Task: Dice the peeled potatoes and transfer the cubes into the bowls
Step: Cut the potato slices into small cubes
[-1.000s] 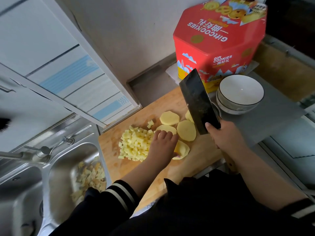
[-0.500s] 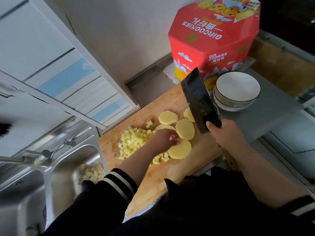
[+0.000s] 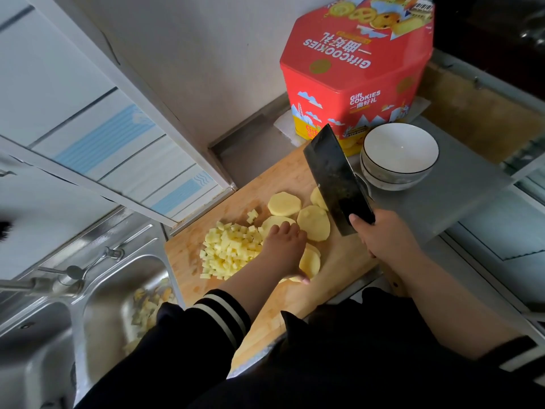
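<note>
Right hand (image 3: 386, 240) grips cleaver (image 3: 336, 178) — handle hidden; left hand (image 3: 283, 249) covers potato slices (image 3: 312, 222), grip unclear.

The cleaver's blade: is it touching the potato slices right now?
Apart. In the head view the cleaver, gripped by the right hand, is lifted and tilted above the potato slices.

The red cookie tin (image 3: 354, 69) reads "Gift COOKIES" with "一曲好礼" beneath on its side face, and "GiftCOOKIES" plus "一曲好礼" on its lid (upside down from this view).
</note>
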A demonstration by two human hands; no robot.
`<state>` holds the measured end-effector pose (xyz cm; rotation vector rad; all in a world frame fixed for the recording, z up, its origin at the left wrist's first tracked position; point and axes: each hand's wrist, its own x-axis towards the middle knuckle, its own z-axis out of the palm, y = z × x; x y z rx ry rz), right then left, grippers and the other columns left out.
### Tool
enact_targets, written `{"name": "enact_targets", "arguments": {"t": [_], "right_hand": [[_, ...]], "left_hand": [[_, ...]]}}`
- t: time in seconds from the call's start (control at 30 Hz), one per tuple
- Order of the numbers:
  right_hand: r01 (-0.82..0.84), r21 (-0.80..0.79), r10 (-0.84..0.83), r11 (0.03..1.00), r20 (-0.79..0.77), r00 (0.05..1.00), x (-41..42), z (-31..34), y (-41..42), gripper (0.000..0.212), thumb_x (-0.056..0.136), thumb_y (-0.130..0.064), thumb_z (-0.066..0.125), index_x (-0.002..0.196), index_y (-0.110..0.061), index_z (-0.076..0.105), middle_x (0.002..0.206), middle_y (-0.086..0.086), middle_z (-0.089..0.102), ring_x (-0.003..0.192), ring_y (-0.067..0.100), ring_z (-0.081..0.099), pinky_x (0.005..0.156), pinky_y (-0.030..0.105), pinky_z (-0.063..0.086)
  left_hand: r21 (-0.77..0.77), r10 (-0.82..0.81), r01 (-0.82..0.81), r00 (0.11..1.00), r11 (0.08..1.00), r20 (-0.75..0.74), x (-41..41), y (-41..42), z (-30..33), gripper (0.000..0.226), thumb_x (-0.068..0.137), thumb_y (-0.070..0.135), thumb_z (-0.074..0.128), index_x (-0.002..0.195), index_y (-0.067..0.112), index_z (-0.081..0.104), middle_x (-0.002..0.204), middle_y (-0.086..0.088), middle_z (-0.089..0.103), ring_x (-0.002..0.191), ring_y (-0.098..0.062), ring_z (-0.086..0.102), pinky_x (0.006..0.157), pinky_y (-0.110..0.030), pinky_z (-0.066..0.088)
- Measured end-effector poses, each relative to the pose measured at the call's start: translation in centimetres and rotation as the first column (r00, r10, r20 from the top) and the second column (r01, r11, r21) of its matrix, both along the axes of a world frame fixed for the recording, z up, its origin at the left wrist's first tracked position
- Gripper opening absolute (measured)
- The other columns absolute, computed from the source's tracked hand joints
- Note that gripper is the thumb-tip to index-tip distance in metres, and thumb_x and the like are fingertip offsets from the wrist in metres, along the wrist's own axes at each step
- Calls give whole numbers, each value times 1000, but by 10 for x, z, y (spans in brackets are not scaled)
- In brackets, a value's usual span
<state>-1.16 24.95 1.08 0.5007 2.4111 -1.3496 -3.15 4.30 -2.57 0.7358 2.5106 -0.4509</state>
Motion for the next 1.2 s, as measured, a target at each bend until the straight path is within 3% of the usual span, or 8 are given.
{"name": "enact_targets", "arguments": {"t": [0.3, 0.6, 0.73, 0.87, 0.97, 1.03, 1.13, 1.2], "right_hand": [[-50, 10, 50, 999, 41, 998, 2, 0, -6, 34, 95, -41, 54, 72, -15, 53, 69, 7, 59, 65, 22, 59, 72, 42, 56], [-65, 12, 64, 998, 25, 998, 2, 5, -10, 31, 95, -39, 55, 74, -17, 53, 70, 6, 60, 69, 24, 61, 73, 42, 56], [-100, 4, 99, 995, 51, 994, 1, 5, -14, 32, 97, -38, 53, 72, -19, 50, 68, 1, 57, 66, 18, 57, 65, 32, 48], [-143, 45, 143, 989, 5, 990, 1, 10, -23, 35, 97, -37, 54, 70, -15, 51, 66, 4, 57, 66, 21, 60, 64, 32, 49], [-195, 115, 200, 974, -37, 979, 2, 9, -36, 34, 94, -42, 56, 74, -15, 53, 69, 1, 57, 75, 25, 63, 72, 35, 50], [-226, 168, 244, 960, -94, 965, 2, 9, -45, 31, 91, -45, 58, 78, -17, 53, 69, -2, 55, 78, 27, 62, 77, 37, 49], [-303, 229, 333, 925, -108, 937, 5, 17, -60, 37, 94, -38, 58, 68, -13, 50, 60, 0, 49, 58, 16, 51, 53, 25, 33], [-364, 266, 395, 893, -71, 916, 6, 21, -68, 36, 96, -39, 55, 74, -11, 55, 62, 1, 52, 58, 11, 48, 50, 24, 30]], "left_hand": [[7, 9, -9, 1000, 1000, -3, -3, 7, 5, 102, 60, 74, 74, 138, 15, 43, 137, -6, 40, 125, -28, 35, 105, -40, 30], [256, 75, -68, 997, 964, -17, 23, 6, 12, 44, 85, 36, 70, 122, 20, 54, 113, 0, 65, 103, -22, 60, 94, -36, 43], [375, 198, -173, 980, 911, -28, 23, 4, 33, 39, 89, 38, 66, 124, 21, 57, 117, 1, 64, 107, -20, 58, 93, -33, 42], [556, 481, -415, 876, 721, 30, 31, -20, 66, 39, 88, 35, 69, 124, 21, 60, 117, 5, 62, 105, -17, 57, 80, -27, 43], [618, 710, -654, 672, 437, 209, 48, -63, 76, 38, 82, 31, 76, 117, 21, 63, 108, 4, 64, 93, -19, 60, 68, -26, 42], [594, 775, -754, 543, 281, 323, 64, -94, 75, 34, 81, 28, 78, 110, 21, 63, 101, 2, 63, 88, -20, 58, 65, -29, 42], [508, 828, -845, 401, 169, 392, 96, -132, 59, 36, 83, 25, 77, 115, 16, 63, 101, 0, 59, 94, -21, 55, 74, -30, 40], [425, 845, -891, 345, 159, 408, 113, -145, 42, 40, 84, 27, 76, 119, 14, 60, 106, -1, 57, 95, -19, 52, 78, -29, 38]]}}
